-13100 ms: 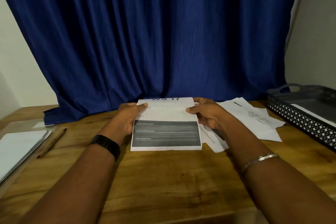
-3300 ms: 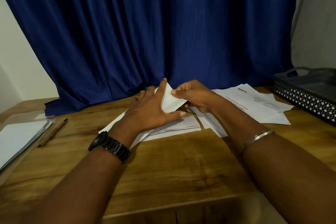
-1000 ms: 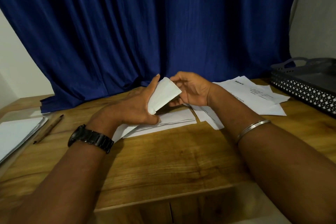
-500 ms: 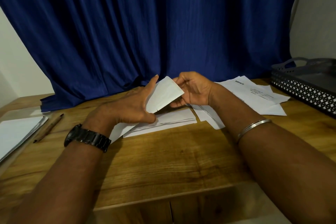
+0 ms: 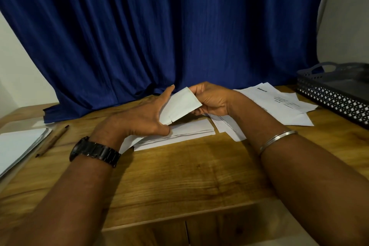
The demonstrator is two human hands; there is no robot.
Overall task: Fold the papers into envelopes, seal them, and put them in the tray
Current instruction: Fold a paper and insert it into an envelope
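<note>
Head view: wooden table carries everything. Tray at far right edge, well apart from your hands. Loose papers spread between tray and your right hand. Flat folded sheets lie below your left hand; contact unclear. Both hands pinch small folded paper, held off table, tilted: left thumb at lower corner, right fingers curled round upper end. Step, judged: folding; seal not yet made. Next: you press crease flat, close flap, keep edges square
</note>
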